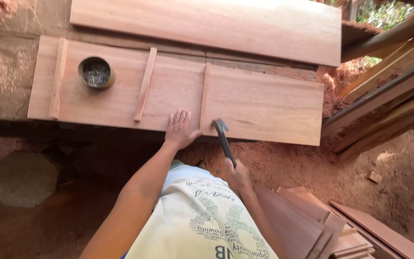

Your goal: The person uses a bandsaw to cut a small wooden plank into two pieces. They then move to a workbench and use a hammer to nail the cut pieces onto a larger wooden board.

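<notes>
Left hand (180,129): lies flat, fingers spread, palm down on the near edge of the panel (120,86), just left of the upright batten (205,98). It grips nothing; the thumb points toward the hammer head.

Right hand (237,175): clenched round the handle of the hammer (223,139), near the person's chest, off the near edge of the work.

Hammer: dark handle running up and slightly left from the right hand; the metal head sits at the near edge of the work, at the foot of the batten, just right of the left thumb. Whether the head touches the wood cannot be told.

Panel: reddish boards laid flat side by side, long way across the view. Three thin battens cross it: one near the left edge (57,79), one slanted strip (145,84) in the middle-left, and the one beside the hands.

Tin (96,72): round, open-topped, holding small metal pieces, likely nails; stands on the panel toward the far left corner, between the left batten and the slanted strip.

Plank (207,26): wide, lying beyond the panel's far edge.

Stone (23,178): rounded, on the earth floor, lower left.

Timber stack (389,91): long lengths leaning at the right.

Offcuts (312,225): flat boards piled at the lower right, beside the right forearm.

Sawdust covers the ground around the work.
</notes>
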